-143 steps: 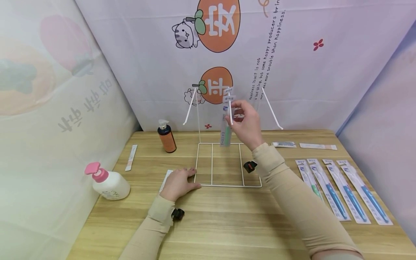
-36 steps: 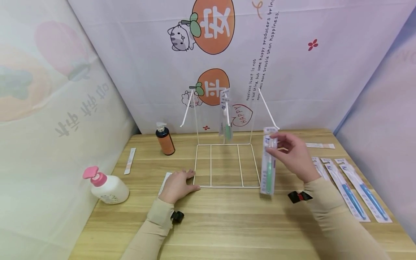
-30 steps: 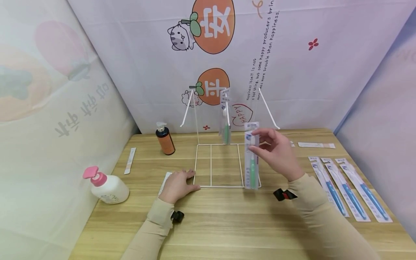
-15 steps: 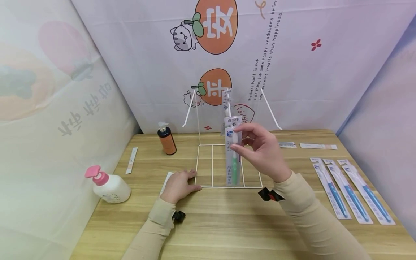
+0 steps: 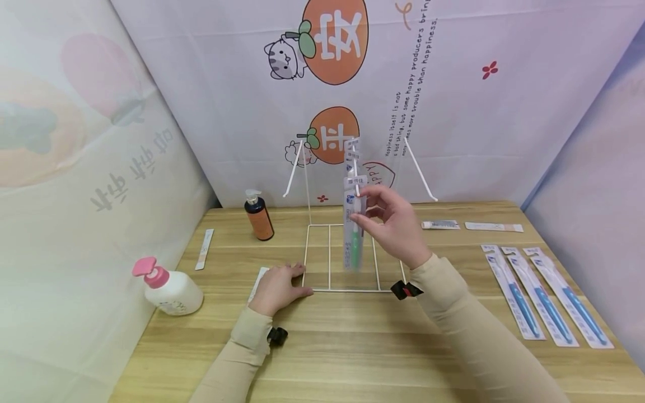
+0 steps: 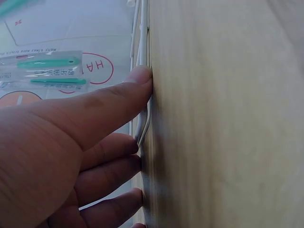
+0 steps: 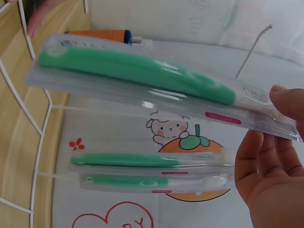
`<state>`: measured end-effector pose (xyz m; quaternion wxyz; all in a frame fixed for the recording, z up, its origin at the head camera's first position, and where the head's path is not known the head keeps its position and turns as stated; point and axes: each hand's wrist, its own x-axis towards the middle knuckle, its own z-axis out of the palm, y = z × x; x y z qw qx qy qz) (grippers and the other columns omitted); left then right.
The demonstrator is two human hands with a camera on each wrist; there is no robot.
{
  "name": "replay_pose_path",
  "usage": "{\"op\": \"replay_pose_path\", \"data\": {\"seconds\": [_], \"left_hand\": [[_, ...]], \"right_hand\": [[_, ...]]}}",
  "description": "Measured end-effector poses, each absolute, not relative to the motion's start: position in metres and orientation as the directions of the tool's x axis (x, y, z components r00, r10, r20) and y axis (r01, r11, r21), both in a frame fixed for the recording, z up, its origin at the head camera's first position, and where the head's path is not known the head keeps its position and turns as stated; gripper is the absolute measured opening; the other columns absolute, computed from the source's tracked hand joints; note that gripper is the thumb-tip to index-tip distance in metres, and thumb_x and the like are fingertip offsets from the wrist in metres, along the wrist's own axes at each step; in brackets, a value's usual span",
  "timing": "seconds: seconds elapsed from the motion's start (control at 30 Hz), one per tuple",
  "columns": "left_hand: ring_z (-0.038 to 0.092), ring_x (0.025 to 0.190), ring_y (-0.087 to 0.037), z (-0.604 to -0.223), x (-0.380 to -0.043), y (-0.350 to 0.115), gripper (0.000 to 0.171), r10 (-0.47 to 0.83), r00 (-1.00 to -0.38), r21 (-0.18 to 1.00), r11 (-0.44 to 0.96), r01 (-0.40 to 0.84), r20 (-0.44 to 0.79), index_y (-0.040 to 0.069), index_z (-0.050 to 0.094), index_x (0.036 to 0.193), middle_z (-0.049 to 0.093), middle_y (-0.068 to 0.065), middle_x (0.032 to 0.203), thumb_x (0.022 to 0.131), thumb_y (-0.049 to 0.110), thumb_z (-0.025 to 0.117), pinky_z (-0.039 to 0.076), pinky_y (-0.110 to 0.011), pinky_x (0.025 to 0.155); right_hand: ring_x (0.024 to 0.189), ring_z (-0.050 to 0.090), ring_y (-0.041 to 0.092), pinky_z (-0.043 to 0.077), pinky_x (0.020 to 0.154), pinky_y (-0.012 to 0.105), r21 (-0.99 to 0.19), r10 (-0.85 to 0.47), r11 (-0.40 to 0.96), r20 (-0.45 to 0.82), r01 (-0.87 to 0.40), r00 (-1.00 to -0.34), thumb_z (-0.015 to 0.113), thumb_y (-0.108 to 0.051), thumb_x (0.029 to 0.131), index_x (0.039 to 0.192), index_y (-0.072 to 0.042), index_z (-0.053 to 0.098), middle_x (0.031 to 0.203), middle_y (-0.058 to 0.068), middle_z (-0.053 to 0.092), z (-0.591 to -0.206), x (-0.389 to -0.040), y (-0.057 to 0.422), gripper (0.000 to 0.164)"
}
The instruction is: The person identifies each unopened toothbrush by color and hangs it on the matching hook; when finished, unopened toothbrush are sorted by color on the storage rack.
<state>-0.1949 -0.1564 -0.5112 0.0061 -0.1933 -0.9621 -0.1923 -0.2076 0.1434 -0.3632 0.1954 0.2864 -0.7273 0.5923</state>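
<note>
My right hand (image 5: 395,224) pinches a packaged green toothbrush (image 5: 355,238) upright between thumb and fingers. Its header card overlaps the tip of the middle prong of a white wire display rack (image 5: 353,290) in the head view. Behind it, two more packaged green toothbrushes hang from that prong; the right wrist view shows the upper hanging toothbrush (image 7: 128,159) and the lower hanging toothbrush (image 7: 128,181). At the rack's front left corner, my left hand (image 5: 278,288) grips the base wire, its thumb (image 6: 137,76) on the front wire and fingers at the side.
Three packaged blue toothbrushes lie at the right, the nearest one a blue toothbrush (image 5: 514,294). A toothpaste tube (image 5: 440,224) and slim sachet (image 5: 494,226) lie behind. Left stand a white pump bottle (image 5: 176,292) and a dark pump bottle (image 5: 259,218). The left prong (image 5: 293,169) and right prong (image 5: 421,170) jut forward.
My right hand let go of one green toothbrush on the middle prong, picked up another from the right and carried it left to the prong's tip. My left hand stays at the rack corner.
</note>
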Motion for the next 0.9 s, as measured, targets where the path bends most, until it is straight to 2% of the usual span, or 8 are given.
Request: {"op": "replay_pose_path", "data": {"seconds": [0.37,0.63,0.9], "left_hand": [[0.067,0.128,-0.044,-0.508,-0.194,-0.154,0.064,0.360,-0.930,0.371,0.856,0.360,0.072,0.011,0.075,0.140,0.070,-0.011,0.143,0.089,0.048,0.088,0.056,-0.056,0.101],[0.066,0.128,-0.045,-0.508,-0.194,-0.154,0.064,0.360,-0.930,0.369,0.857,0.361,0.074,0.011,0.075,0.139,0.070,-0.012,0.143,0.088,0.048,0.089,0.055,-0.057,0.102],[0.065,0.130,-0.045,-0.507,-0.194,-0.154,0.064,0.353,-0.933,0.369,0.860,0.351,0.064,0.011,0.076,0.139,0.070,-0.011,0.143,0.088,0.048,0.089,0.054,-0.057,0.103]], "right_hand": [[0.091,0.068,0.027,0.062,0.080,0.030,-0.726,-0.090,0.181,0.660,-0.664,-0.746,0.081,0.017,0.087,0.125,0.007,0.064,0.109,0.018,0.069,-0.372,-0.238,0.136,0.043],[0.097,0.069,0.026,0.063,0.081,0.033,-0.716,-0.071,0.212,0.667,-0.665,-0.742,0.080,0.020,0.085,0.125,0.007,0.065,0.116,0.018,0.067,-0.371,-0.244,0.134,0.044],[0.099,0.068,0.024,0.062,0.082,0.030,-0.705,-0.055,0.259,0.672,-0.661,-0.738,0.081,0.018,0.086,0.126,0.004,0.066,0.119,0.017,0.067,-0.370,-0.245,0.134,0.045]]}}
